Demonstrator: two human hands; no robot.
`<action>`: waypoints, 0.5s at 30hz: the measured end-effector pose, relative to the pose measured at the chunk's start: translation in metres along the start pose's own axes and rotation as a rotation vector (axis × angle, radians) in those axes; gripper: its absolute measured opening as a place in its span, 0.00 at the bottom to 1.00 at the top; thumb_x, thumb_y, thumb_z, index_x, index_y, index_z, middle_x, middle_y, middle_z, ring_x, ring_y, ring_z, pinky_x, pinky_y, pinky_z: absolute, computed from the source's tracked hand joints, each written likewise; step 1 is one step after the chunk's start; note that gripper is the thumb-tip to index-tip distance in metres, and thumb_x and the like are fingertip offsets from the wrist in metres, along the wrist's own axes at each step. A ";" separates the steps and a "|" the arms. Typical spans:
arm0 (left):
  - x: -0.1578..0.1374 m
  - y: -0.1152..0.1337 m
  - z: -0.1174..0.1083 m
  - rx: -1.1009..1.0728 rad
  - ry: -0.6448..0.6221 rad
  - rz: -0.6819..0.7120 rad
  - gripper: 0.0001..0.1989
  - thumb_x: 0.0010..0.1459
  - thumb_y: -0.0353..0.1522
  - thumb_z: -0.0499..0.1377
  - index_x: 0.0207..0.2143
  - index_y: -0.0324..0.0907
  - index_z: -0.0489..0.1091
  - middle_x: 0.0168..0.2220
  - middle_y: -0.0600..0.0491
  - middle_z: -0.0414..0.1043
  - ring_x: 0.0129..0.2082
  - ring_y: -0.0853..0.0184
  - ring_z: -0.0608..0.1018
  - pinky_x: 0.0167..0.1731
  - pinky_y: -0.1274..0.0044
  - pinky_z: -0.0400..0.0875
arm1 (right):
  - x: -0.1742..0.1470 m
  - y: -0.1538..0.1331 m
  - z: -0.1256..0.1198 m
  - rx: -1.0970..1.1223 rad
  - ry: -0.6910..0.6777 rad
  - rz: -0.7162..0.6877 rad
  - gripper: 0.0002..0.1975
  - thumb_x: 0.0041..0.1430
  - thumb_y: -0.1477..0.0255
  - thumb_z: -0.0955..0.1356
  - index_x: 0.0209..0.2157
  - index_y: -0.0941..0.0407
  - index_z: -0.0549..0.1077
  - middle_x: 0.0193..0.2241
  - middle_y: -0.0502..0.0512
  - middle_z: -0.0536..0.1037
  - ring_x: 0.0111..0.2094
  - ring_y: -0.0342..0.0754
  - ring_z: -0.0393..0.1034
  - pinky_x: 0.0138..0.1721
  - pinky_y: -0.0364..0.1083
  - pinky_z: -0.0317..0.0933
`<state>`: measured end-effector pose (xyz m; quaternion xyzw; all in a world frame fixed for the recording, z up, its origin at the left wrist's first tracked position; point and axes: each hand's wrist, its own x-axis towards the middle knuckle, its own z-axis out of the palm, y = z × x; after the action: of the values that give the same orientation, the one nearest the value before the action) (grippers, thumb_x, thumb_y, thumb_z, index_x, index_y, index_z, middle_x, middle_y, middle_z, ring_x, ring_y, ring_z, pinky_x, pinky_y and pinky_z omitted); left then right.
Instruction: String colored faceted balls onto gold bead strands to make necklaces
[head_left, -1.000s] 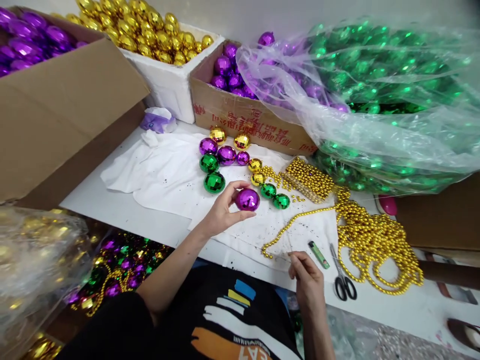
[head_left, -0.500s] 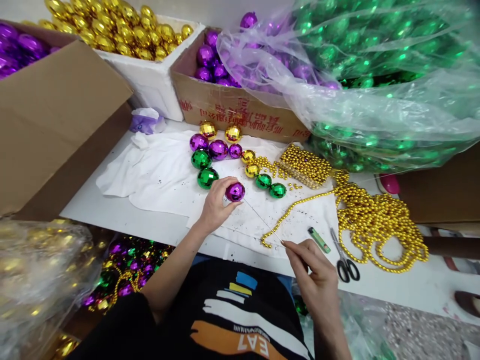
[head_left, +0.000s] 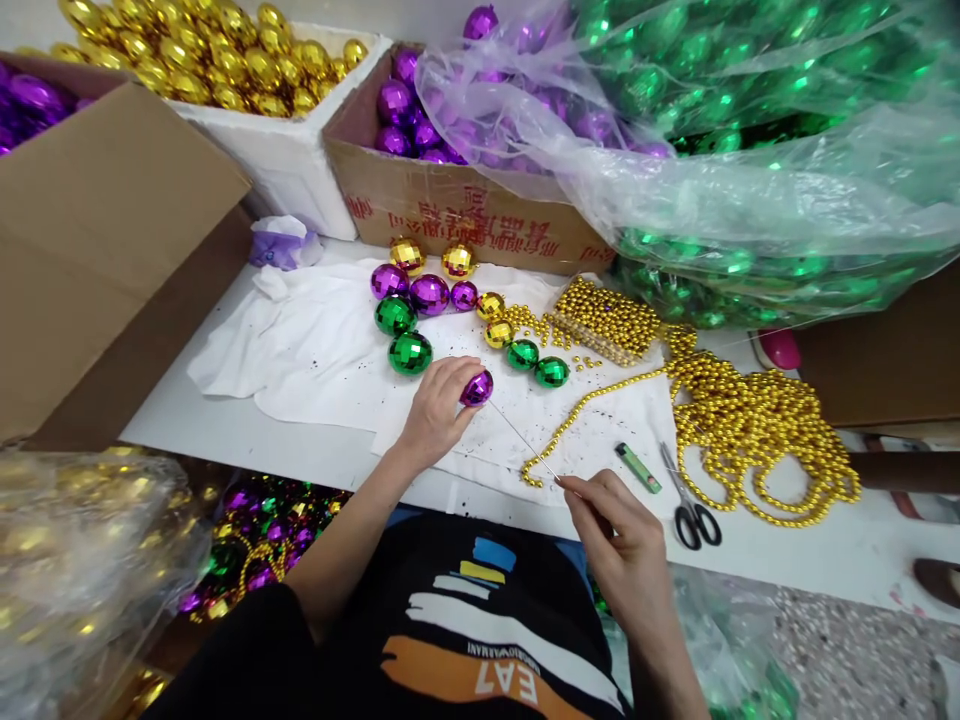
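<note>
Closed around a shiny purple faceted ball (head_left: 477,388), my left hand (head_left: 437,410) hovers over the white cloth (head_left: 300,320). A long thin needle (head_left: 523,438) runs straight from that ball to my right hand (head_left: 619,535), whose thumb and forefinger pinch its near end. Whether thread trails from it is too fine to see. Beyond my left hand lie joined balls in gold, purple and green, among them a large green ball (head_left: 410,353) and a smaller green ball (head_left: 552,372). A gold bead string (head_left: 577,410) curves past the needle.
Scissors (head_left: 694,515) and a green lighter (head_left: 637,468) lie right of the cloth, beside heaped gold bead strings (head_left: 757,430). A clear tray of gold beads (head_left: 604,320) sits behind. Cardboard box (head_left: 465,215), white foam box (head_left: 300,180) and a bag of green balls (head_left: 750,230) line the back.
The purple ball has turned slightly and shifted a little right in my left fingers. My right hand has moved slightly left and up, nearer the ball. The view has shifted a little.
</note>
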<state>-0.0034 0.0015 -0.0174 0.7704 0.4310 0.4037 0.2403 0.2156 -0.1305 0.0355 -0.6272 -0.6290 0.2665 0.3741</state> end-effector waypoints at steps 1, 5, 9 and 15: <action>0.000 0.003 0.001 0.041 -0.032 0.028 0.20 0.59 0.31 0.60 0.54 0.46 0.69 0.55 0.46 0.72 0.57 0.52 0.69 0.61 0.58 0.58 | 0.002 -0.001 0.001 -0.029 -0.011 -0.015 0.09 0.65 0.73 0.65 0.40 0.54 0.79 0.26 0.50 0.68 0.26 0.43 0.65 0.27 0.44 0.57; 0.001 0.009 0.003 0.231 -0.135 0.160 0.17 0.60 0.31 0.59 0.52 0.44 0.71 0.54 0.48 0.75 0.56 0.54 0.70 0.65 0.56 0.49 | 0.013 -0.008 0.003 -0.197 -0.025 -0.105 0.11 0.67 0.74 0.63 0.40 0.56 0.77 0.27 0.52 0.69 0.27 0.43 0.65 0.28 0.44 0.57; 0.004 0.000 -0.005 0.315 -0.088 0.194 0.19 0.60 0.35 0.62 0.53 0.42 0.70 0.53 0.47 0.75 0.54 0.55 0.72 0.66 0.55 0.46 | 0.021 -0.013 -0.003 -0.188 -0.066 -0.150 0.10 0.67 0.76 0.63 0.39 0.57 0.76 0.28 0.51 0.69 0.28 0.42 0.66 0.28 0.43 0.58; 0.003 -0.005 -0.006 -0.116 -0.069 -0.204 0.26 0.53 0.40 0.68 0.53 0.42 0.70 0.51 0.46 0.75 0.48 0.58 0.75 0.51 0.66 0.69 | 0.022 -0.002 -0.015 -0.111 0.099 -0.066 0.05 0.65 0.74 0.67 0.34 0.56 0.75 0.27 0.48 0.67 0.26 0.40 0.63 0.28 0.42 0.57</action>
<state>-0.0101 0.0068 -0.0167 0.7205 0.4747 0.3749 0.3392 0.2282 -0.1105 0.0489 -0.6383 -0.6438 0.1875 0.3780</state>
